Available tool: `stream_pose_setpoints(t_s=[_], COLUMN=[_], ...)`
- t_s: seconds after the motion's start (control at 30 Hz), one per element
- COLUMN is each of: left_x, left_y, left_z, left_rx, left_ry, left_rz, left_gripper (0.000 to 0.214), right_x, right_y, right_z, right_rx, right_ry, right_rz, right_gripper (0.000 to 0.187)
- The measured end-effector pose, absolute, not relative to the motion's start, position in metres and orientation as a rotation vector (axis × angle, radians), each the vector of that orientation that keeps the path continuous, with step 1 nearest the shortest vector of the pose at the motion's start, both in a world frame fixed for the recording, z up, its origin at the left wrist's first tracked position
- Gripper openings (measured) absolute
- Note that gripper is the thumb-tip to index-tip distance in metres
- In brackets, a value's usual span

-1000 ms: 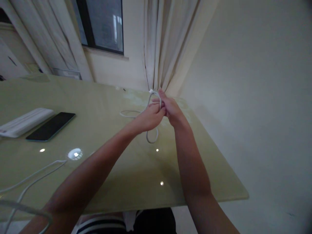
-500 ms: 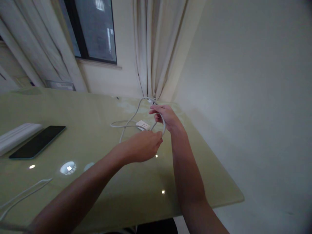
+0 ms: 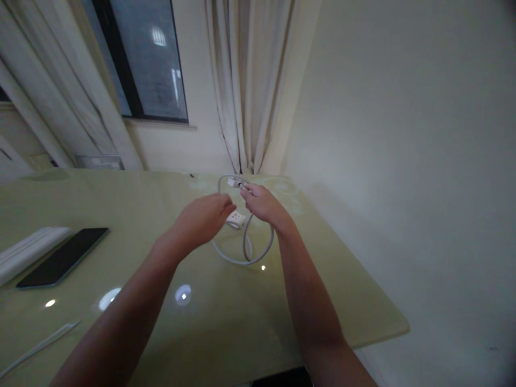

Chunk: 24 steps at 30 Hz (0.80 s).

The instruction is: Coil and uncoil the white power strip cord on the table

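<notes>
A white cable (image 3: 241,263) lies in loops over the table, between and below my two hands. My left hand (image 3: 203,217) is closed on the cable, left of a small white power socket (image 3: 236,218); its fingertips are partly hidden. My right hand (image 3: 264,204) pinches the cable near a white plug-like block (image 3: 234,183) at the far side of the table. One loop of the cable hangs below my right wrist. The socket block lies on the table between the hands, part of it behind my left fingers.
The glossy greenish table (image 3: 355,290) meets the wall on the right. On the left lie a black tablet (image 3: 64,257) and a long white box (image 3: 30,250). Another white cable (image 3: 40,346) lies at the near left. Curtains (image 3: 250,86) hang behind.
My left hand has moved left and away from me, parting from my right hand. The cable loops have opened toward me. The view has tilted up slightly.
</notes>
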State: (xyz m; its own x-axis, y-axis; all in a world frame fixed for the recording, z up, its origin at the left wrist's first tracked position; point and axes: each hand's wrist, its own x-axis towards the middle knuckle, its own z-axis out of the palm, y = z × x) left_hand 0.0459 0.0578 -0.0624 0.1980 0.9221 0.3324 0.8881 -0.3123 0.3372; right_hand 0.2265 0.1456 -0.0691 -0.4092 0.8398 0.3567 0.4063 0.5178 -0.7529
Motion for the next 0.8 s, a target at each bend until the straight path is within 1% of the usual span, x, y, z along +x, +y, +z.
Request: stream_pose_setpoints(t_s=[0.07, 0.1, 0.17, 0.27, 0.33, 0.43, 0.5, 0.57, 0.63, 0.7, 0.8], left_x=[0.035, 0.032, 0.028, 0.021, 0.017, 0.017, 0.025, 0.04, 0.057, 0.073, 0.085], left_y=[0.067, 0.072, 0.081, 0.095, 0.103, 0.11, 0.109, 0.102, 0.091, 0.079, 0.068], left_z=[-0.065, -0.067, -0.074, -0.084, -0.09, -0.096, -0.097, -0.094, -0.09, -0.086, -0.089], left_rx=[2.346, 2.326, 2.278, 2.17, 2.044, 1.791, 1.717, 1.811, 1.99, 2.098, 2.087], left_ry=[1.929, 1.942, 1.893, 1.765, 1.673, 1.443, 1.276, 1.158, 1.051, 0.93, 0.807], left_rz=[0.824, 0.879, 1.009, 1.185, 1.278, 1.301, 1.248, 1.138, 0.961, 0.759, 0.379], left_gripper=[0.029, 0.034, 0.048, 0.07, 0.078, 0.07, 0.067, 0.065, 0.054, 0.046, 0.041], right_x=[0.226, 0.225, 0.225, 0.225, 0.224, 0.222, 0.221, 0.221, 0.224, 0.229, 0.242], right_y=[0.144, 0.143, 0.139, 0.132, 0.128, 0.125, 0.123, 0.12, 0.117, 0.116, 0.118], right_z=[-0.069, -0.069, -0.067, -0.062, -0.056, -0.048, -0.042, -0.036, -0.031, -0.025, -0.019], right_rx=[-1.009, -1.003, -0.994, -0.925, -0.865, -0.798, -0.712, -0.609, -0.533, -0.483, -0.427], right_ry=[-2.041, -2.052, -2.098, -2.234, -2.261, -2.078, -1.831, -1.534, -1.259, -1.038, -0.747], right_rz=[0.653, 0.613, 0.554, 0.557, 0.578, 0.658, 0.821, 0.995, 1.083, 1.082, 1.019], right_gripper=[0.024, 0.023, 0.021, 0.021, 0.021, 0.026, 0.032, 0.039, 0.041, 0.035, 0.019])
